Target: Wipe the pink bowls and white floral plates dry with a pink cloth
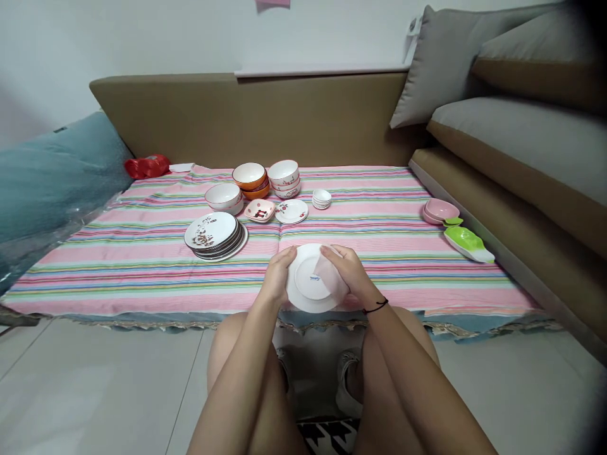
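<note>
A white plate (306, 281) is held upside down over the near edge of the striped cloth, its blue maker's mark showing on the underside. My left hand (275, 277) grips the plate's left rim, fingers curled round it. Against the right part of the underside, my right hand (348, 270) presses a pale pink cloth (331, 278). A dark bracelet sits on my right wrist.
On the striped cloth (379, 208) stand a stack of floral plates (214, 235), white and orange bowls (250, 179), small dishes (291, 212) and tiny saucers (321, 198). Pink bowls (440, 212) and a green dish (467, 243) lie at the right. Sofa cushions (516, 136) rise at the right.
</note>
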`<state>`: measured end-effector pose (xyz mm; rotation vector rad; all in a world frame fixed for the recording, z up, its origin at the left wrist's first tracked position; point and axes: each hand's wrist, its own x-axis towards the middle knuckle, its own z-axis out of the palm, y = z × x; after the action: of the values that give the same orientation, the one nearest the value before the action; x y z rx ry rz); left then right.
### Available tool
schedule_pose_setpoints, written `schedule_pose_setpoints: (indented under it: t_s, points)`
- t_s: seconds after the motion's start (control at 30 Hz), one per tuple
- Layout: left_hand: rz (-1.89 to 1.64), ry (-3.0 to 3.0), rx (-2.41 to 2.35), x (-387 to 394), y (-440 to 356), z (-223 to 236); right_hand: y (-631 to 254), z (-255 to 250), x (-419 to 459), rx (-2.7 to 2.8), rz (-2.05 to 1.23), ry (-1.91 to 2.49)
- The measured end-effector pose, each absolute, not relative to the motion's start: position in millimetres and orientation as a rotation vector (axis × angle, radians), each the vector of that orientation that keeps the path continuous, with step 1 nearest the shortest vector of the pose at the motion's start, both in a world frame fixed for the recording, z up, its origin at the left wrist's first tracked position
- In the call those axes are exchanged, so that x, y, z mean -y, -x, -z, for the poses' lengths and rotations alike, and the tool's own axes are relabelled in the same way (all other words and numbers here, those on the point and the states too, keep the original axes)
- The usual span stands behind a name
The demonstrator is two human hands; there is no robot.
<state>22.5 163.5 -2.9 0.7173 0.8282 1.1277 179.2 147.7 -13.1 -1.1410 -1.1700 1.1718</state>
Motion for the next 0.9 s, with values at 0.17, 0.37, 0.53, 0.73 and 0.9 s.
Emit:
schedule_pose_setpoints:
  t_s: [0.17, 0.37, 0.53, 0.73, 0.9]
  points:
    - [-1.331, -0.497, -0.818, -173, -30, 15, -173, 18, -149, 0.972, -1.18, 1.055]
    - [-1.41, -0.384, -0.793, -177, -37, 16, -165, 16, -146, 0.845, -1.215, 1.04]
    - [-1.296, -0.55, -0.758, -174, -33, 10, -177, 16, -150, 0.856, -1.127, 1.005]
    - [-1.146, -0.838, -0.833, -165, -31, 2, -190, 20, -152, 0.971, -1.106, 1.147]
    - [-1.137, -0.943, -0.902, -163, -30, 1, -186, 18, -150, 1.142, -1.094, 1.185]
